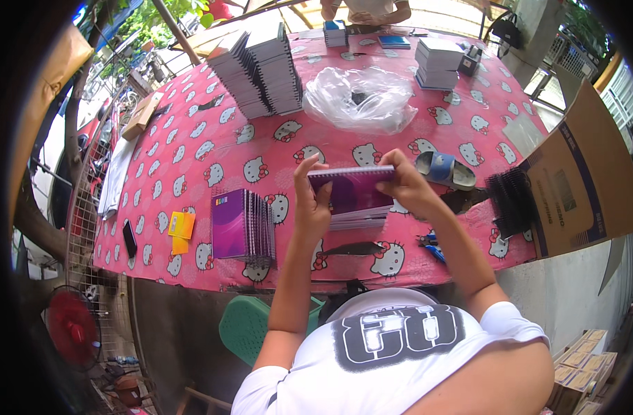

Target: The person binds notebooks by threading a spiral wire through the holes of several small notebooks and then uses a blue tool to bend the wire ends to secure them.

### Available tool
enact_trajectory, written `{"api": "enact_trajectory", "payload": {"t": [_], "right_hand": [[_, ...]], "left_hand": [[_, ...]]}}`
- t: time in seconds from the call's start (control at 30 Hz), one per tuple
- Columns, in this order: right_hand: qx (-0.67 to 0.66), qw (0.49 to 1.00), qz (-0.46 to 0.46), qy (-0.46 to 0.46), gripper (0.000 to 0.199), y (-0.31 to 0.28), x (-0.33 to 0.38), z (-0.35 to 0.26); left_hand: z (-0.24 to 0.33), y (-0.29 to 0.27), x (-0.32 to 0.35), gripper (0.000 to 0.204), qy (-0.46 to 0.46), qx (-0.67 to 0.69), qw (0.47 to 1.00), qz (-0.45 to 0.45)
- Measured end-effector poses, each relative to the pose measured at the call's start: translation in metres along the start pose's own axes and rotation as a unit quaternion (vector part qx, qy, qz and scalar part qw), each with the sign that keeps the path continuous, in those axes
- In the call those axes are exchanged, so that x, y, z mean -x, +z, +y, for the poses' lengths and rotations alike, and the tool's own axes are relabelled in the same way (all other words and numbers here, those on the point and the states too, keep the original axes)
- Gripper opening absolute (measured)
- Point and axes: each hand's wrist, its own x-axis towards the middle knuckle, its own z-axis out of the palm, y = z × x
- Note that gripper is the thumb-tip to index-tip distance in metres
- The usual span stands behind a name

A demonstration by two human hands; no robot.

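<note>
The shiny purple notebook with a white spiral edge (354, 194) could tip or slide if one of your thumbs lets up. It sits between your hands: your left hand (313, 202) pinches one end, your right hand (407, 185) the other, spiral side away from you. White-edged pages (359, 220) show just below it. Farther left, a stack of purple spiral notebooks (230, 225) rests on the pink plastic-looking cat-print tablecloth (219, 155).

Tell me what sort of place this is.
Probably a small, partly open-air notebook workshop: purple notebooks stacked on a table, what look like black coils by a carton, and greenery beyond.
</note>
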Motion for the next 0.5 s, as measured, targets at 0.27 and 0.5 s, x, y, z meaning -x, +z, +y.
{"api": "enact_trajectory", "payload": {"t": [0.27,0.5], "right_hand": [[0.053,0.998,0.033,0.016,0.034,0.026,0.009,0.005],[0.358,0.921,0.076,-0.135,0.036,-0.009,0.025,-0.025]], "left_hand": [[0.024,0.007,0.013,0.051,0.065,-0.288,0.955,0.032],[0.034,0.036,-0.005,0.015,0.062,-0.391,0.918,-0.004]]}}
